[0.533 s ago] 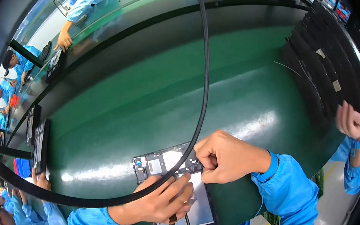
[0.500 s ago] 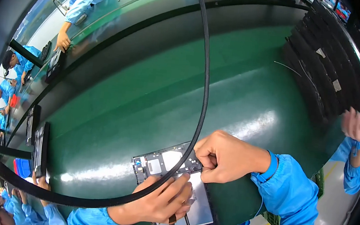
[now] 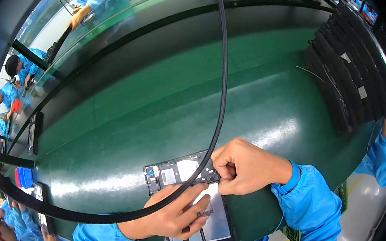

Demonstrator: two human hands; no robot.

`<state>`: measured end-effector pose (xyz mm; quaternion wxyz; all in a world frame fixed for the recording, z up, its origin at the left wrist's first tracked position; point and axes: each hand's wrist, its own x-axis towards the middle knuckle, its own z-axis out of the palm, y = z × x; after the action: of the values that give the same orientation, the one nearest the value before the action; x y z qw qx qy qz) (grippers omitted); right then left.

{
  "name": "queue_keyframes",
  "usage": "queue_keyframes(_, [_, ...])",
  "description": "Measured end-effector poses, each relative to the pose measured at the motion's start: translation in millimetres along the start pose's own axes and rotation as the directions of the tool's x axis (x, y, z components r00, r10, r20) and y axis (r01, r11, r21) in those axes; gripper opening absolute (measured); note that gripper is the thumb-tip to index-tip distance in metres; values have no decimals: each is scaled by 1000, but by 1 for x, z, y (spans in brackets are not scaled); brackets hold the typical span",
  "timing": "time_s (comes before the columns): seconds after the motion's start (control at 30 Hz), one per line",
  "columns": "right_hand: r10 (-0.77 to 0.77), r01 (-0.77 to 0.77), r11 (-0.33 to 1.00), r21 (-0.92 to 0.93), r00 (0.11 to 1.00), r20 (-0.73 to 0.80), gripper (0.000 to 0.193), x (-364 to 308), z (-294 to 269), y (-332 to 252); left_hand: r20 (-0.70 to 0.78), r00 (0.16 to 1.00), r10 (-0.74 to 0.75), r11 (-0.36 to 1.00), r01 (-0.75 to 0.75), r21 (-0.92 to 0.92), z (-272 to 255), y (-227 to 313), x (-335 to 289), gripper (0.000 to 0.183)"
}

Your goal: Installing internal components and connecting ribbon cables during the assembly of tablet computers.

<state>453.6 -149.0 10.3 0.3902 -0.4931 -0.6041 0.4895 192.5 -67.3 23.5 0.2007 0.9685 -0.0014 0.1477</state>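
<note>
An opened tablet, with a black frame and a silver plate inside, lies on the green bench at the lower middle. My right hand is closed in a pinch at its upper right edge. What sits between those fingertips is hidden. Across the tablet's left and middle part rests my left hand, fingers bent and apart, the index fingertip close to my right hand. The left thumb is out of sight. A thick black cable hangs in front of the view and crosses over my left hand and part of the tablet.
A tall stack of black slabs stands at the far right, a thin white wire beside it. Dark flat devices lie at the left, near a blue bin. Co-workers in blue sit along the left; another person's sleeve shows at right.
My left fingers have spread a little; my right hand keeps its pinch. At left, a dark device has shifted toward the lower edge. The far co-worker has raised a device. The hand at right has withdrawn.
</note>
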Motion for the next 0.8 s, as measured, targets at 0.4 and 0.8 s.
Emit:
queue_keyframes(0.4, [28, -39, 998, -43, 972, -233, 11, 16, 26, -7, -22, 999, 49, 999, -50, -7, -4, -3, -10, 36])
queue_keyframes(0.8, [-5, -59, 979, -194, 949, -317, 14, 19, 43, -6, -60, 998, 2, 1000, -1, 7, -6, -6, -24, 42])
